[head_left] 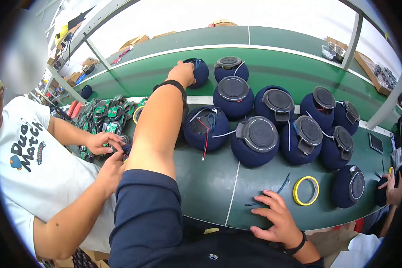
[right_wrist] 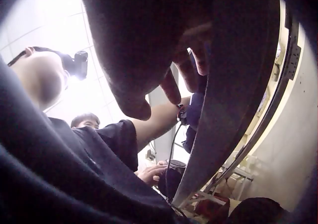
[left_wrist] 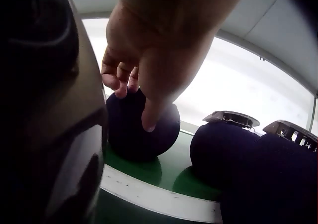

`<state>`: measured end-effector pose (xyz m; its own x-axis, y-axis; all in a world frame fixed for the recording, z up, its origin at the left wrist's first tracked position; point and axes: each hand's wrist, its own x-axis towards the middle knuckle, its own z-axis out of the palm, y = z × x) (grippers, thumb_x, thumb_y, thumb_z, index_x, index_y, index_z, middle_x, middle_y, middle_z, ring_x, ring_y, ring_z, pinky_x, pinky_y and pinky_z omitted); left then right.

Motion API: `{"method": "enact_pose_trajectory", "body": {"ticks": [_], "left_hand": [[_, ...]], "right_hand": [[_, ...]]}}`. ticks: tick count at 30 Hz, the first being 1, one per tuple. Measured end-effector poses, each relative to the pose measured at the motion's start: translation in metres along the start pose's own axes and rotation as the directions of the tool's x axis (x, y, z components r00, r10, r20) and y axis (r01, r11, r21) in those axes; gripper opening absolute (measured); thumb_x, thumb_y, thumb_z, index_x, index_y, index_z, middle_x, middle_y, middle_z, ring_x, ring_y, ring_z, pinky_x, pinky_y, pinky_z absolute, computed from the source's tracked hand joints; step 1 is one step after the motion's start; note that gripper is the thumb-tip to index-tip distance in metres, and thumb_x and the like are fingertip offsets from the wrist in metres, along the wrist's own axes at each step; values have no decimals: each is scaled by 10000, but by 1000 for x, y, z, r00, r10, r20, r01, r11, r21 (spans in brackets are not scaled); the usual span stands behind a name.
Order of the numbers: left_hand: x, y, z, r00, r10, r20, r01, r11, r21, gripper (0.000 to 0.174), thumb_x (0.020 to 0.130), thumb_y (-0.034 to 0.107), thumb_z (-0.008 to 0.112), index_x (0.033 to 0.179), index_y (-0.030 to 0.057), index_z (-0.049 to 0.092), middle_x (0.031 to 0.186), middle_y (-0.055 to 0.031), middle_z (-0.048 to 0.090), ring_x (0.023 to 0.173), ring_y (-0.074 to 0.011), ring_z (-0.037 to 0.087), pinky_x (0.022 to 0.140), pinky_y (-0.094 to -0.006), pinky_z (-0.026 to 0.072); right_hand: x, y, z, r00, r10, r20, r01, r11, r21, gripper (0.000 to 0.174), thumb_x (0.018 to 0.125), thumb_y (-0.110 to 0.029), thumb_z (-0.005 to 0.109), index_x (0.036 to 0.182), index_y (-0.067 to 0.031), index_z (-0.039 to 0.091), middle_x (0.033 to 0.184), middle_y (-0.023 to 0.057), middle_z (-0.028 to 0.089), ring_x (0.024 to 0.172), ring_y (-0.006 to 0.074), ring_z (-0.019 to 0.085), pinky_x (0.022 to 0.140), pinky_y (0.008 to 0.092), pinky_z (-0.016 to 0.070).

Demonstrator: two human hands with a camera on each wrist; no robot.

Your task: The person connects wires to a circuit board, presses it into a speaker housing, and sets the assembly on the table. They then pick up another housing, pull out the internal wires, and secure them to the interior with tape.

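At the far back of the bench, my left hand (head_left: 182, 73) grips a navy fabric-covered ball housing (head_left: 201, 75) with a blue wire at its open top. In the left wrist view the thumb lies against the near side of that housing (left_wrist: 130, 134), while the fingers reach over its top. My right hand (head_left: 277, 219) hovers by the front edge, fingers spread and holding nothing. Close to its fingertips lies a thin dark blue strip (head_left: 283, 184), with a yellow tape roll (head_left: 306, 191) to the right. Another open housing (head_left: 205, 134) has red and blue wires hanging out.
Several navy housings with round black caps (head_left: 260, 135) crowd the green bench (head_left: 210, 183). A pile of green circuit boards (head_left: 107, 111) lies at left, beside a person in a white shirt (head_left: 53, 178). Another person's hand (head_left: 393, 190) shows at right. A metal post (head_left: 388, 105) rises there.
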<state>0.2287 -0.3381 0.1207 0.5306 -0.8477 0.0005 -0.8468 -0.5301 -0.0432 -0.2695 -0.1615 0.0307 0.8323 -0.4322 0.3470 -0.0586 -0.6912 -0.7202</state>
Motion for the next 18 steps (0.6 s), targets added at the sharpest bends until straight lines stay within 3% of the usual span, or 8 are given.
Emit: {"method": "enact_pose_trajectory", "body": {"ticks": [4,6,8,11,12,14,18], "left_hand": [[-7,1,-4,1000,14,16,-13,999,-31,534,871,306,805,1327,114,604,1392,-228,490,1219,-432,598,1030,-477,511],[-17,-2,-13,996,27,-79,-40,987,-156,523,882,323,796,1315,94,610,1384,-235,493,1208,-432,598,1032,-471,505],[-35,-4,-29,990,39,-132,-60,985,-159,507,880,313,793,1293,77,620,1366,-233,500,1187,-433,602,1028,-469,504],[-87,3,-59,900,132,-416,-213,965,-155,485,845,244,810,1273,106,628,1314,-208,521,1202,-411,582,1014,-485,514],[-109,6,-69,894,128,-430,-213,965,-154,485,845,244,810,1273,106,628,1314,-208,521,1202,-411,582,1014,-485,514],[-159,16,-87,804,173,-569,-325,929,-176,433,832,211,809,1202,69,635,1265,-194,544,1187,-411,576,1001,-460,492],[-283,46,-92,700,218,-680,-459,867,-195,355,815,127,801,1124,69,638,1199,-149,541,1156,-387,565,980,-466,478]], "right_hand": [[-1,0,0,1000,-3,-9,3,1000,-9,490,748,-323,873,1145,-72,731,1366,163,602,1339,442,500,1110,536,424],[0,-1,1,1000,2,-18,-2,1000,-8,482,752,-321,871,1148,-84,732,1364,162,598,1355,443,481,1124,540,409],[0,-2,2,1000,4,-30,-3,1000,9,462,747,-300,868,1138,-94,732,1350,162,600,1358,444,473,1131,542,397],[1,-7,3,997,10,-75,-10,1000,5,405,740,-246,856,1096,-99,730,1330,160,610,1343,446,481,1124,532,401],[0,-8,2,997,-4,-79,3,1000,-4,405,740,-246,856,1096,-99,730,1330,160,610,1343,446,481,1124,532,401],[-2,-8,2,993,-5,-119,4,1000,-12,367,754,-209,838,1080,-85,726,1321,160,627,1330,434,506,1120,520,406],[-11,-1,5,961,25,-274,18,988,152,320,797,-107,759,1100,-29,695,1330,179,638,1298,378,566,1105,475,431]]}}
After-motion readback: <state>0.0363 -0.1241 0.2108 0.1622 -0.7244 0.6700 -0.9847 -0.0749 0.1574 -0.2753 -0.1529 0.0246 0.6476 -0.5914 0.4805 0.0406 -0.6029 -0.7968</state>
